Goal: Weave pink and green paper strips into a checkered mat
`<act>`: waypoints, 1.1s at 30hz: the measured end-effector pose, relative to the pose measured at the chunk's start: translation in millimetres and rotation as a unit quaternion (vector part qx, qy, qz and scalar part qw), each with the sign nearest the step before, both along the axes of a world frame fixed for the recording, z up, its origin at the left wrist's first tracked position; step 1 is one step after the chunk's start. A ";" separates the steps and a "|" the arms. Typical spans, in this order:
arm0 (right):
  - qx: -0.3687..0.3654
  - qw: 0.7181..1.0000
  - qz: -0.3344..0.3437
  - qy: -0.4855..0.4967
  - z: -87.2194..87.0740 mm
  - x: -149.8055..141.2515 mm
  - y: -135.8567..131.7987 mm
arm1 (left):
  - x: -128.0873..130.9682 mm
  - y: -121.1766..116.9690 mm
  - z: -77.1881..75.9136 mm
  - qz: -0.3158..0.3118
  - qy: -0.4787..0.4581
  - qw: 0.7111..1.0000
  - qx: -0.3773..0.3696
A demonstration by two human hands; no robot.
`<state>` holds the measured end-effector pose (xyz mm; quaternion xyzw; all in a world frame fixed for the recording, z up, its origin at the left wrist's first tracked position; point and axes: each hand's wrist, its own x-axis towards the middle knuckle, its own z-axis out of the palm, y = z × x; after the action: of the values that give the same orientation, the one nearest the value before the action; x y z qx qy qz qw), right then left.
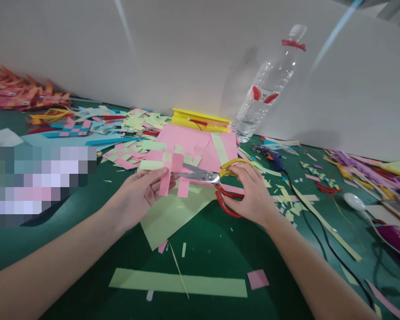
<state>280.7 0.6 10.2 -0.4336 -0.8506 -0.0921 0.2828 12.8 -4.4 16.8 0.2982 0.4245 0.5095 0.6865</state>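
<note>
My left hand pinches a small woven piece of pink and pale green paper strips between thumb and fingers, its strip ends sticking out. My right hand grips scissors with one yellow and one red handle. Their blades are parted and point left, at the lower pink strip ends of the woven piece; whether they touch the paper I cannot tell. Behind and below lie a pink sheet with loose strips on it and a pale green sheet.
A clear plastic bottle stands at the back against the grey wall. A blue glue gun with a black cord lies on the right, near a white spoon. Paper scraps are heaped back left. A green strip lies in front.
</note>
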 end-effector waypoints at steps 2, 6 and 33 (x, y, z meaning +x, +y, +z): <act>-0.012 1.000 0.005 -0.002 0.8 -0.7 -0.9 | 1.4 -0.9 1.2 -0.003 -0.006 1.000 -0.007; -0.040 0.999 0.016 0.010 1.4 -2.1 -1.8 | 4.2 -1.7 2.7 -0.008 -0.013 1.000 -0.022; -0.140 0.978 0.026 0.150 2.1 -3.5 1.1 | 4.3 -0.6 1.2 0.008 0.001 1.000 -0.012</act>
<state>277.2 1.7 12.3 -0.4555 -0.8139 0.1014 0.3462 17.0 -5.1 17.9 0.2869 0.4339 0.5096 0.6854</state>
